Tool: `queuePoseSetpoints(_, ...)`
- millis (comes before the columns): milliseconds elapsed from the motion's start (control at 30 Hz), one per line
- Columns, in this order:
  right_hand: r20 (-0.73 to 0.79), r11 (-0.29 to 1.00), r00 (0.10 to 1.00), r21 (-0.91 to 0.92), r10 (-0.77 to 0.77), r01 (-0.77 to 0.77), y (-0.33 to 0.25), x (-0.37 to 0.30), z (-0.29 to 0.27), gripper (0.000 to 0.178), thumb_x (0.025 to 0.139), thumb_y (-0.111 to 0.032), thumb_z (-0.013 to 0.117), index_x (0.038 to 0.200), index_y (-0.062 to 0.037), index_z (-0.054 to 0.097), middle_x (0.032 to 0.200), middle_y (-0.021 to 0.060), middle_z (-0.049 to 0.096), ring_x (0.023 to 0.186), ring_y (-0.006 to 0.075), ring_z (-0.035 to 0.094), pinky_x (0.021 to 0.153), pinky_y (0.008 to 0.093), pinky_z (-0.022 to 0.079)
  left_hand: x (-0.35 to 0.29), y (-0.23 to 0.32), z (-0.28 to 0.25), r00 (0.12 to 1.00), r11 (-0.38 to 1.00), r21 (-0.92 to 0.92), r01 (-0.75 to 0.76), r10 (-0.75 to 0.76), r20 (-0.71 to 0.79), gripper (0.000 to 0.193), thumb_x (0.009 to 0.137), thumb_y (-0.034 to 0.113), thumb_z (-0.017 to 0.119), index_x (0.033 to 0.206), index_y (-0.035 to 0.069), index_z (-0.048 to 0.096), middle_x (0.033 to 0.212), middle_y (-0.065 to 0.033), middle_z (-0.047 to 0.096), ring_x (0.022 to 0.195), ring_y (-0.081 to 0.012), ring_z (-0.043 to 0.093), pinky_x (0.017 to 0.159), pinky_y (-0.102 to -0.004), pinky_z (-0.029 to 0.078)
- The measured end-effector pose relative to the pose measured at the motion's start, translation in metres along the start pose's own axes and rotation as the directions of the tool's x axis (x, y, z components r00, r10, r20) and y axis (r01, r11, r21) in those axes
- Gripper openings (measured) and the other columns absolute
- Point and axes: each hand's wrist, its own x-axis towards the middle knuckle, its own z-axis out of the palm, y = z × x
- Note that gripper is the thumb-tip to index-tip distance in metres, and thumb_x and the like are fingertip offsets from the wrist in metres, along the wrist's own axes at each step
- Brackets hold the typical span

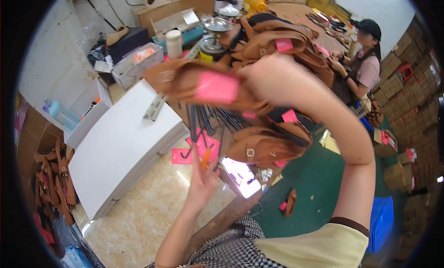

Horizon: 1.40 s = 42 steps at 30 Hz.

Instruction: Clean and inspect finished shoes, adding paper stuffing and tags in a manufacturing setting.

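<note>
My right hand (268,80), blurred by motion, is closed on the heel end of a brown flat shoe (182,78). The shoe has a buckle on its toe and a pink card (217,87) in its opening. It is raised over a bundle of thin black sticks (210,117), several with hooked ends. Below it, my left hand (202,182) has a small orange object (205,158) between its fingers; its kind cannot be made out. Pink cards (181,156) lie by the left fingertips. To the right of that hand is a lit phone (241,177), with brown shoes (266,145) behind it.
A white stack of sheets or boards (122,150) stands at left, with a metal bar (155,107) on it. A big pile of brown shoes (296,30) is at the back. Boxes and a cream jar (174,43) line the wall. A co-worker (367,60) sits at far right.
</note>
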Motion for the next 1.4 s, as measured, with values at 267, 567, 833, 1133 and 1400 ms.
queuePoseSetpoints(267, -0.332, 0.428, 0.854, 0.892, 0.4, 0.146, -0.055, -0.13, 0.025, 0.026, 0.091, -0.01, 0.058, 0.114, 0.0024, 0.063, 0.097, 0.0166, 0.069, 0.087, 0.0275, 0.069, 0.077, 0.0402, 0.055, -0.115, -0.029, -0.112, 0.777, 0.872, -0.284, -0.398, 0.155, -0.611, 0.045, 0.092, 0.037, 0.053, 0.125, 0.007, 0.052, 0.12, -0.0076, 0.059, 0.112, -0.0235, 0.057, 0.097, -0.0419, 0.047)
queuePoseSetpoints(567, -0.339, 0.95, 0.913, 0.285, 0.228, -0.132, -0.112, -0.161, 0.16, 0.019, 0.085, -0.003, 0.064, 0.104, -0.0038, 0.069, 0.082, 0.009, 0.059, 0.077, 0.029, 0.06, 0.069, 0.0384, 0.049, -0.235, -0.051, -0.225, 0.666, 0.9, 0.284, 0.33, -0.009, -0.746, 0.04, 0.097, 0.026, 0.055, 0.126, -0.001, 0.054, 0.119, -0.011, 0.062, 0.112, -0.018, 0.059, 0.092, -0.0298, 0.047)
queuePoseSetpoints(833, -0.242, 0.497, 0.877, 0.867, 0.415, 0.004, -0.092, -0.126, 0.136, 0.015, 0.087, -0.003, 0.064, 0.101, 0.0036, 0.062, 0.093, 0.013, 0.057, 0.085, 0.0282, 0.061, 0.074, 0.0301, 0.047, -0.308, -0.067, -0.266, 0.562, 0.991, -0.041, -0.127, 0.037, -0.826, 0.043, 0.098, 0.017, 0.053, 0.136, 0.0, 0.047, 0.126, -0.0103, 0.059, 0.113, -0.0216, 0.06, 0.096, -0.0359, 0.05)
queuePoseSetpoints(1133, -0.141, 0.091, 0.736, 0.99, 0.662, 0.108, -0.09, -0.041, 0.121, 0.027, 0.094, -0.007, 0.06, 0.117, 0.0063, 0.057, 0.101, 0.0058, 0.061, 0.095, 0.0144, 0.059, 0.084, 0.0246, 0.045, -0.274, -0.081, -0.207, 0.699, 0.975, 0.199, 0.096, 0.076, -0.711, 0.042, 0.097, 0.008, 0.054, 0.136, -0.003, 0.045, 0.118, -0.0108, 0.063, 0.103, -0.0147, 0.06, 0.089, -0.0286, 0.048)
queuePoseSetpoints(1400, -0.024, 0.698, 0.978, 0.697, -0.206, 0.165, -0.32, -0.044, 0.104, 0.025, 0.087, -0.008, 0.055, 0.11, 0.0031, 0.055, 0.103, 0.0223, 0.058, 0.087, 0.0384, 0.063, 0.067, 0.0495, 0.053, -0.237, 0.021, -0.193, 0.472, 0.405, 0.799, 0.444, 0.653, -0.593, 0.049, 0.092, 0.018, 0.064, 0.136, 0.0, 0.052, 0.123, -0.017, 0.061, 0.111, -0.0262, 0.061, 0.093, -0.0341, 0.047)
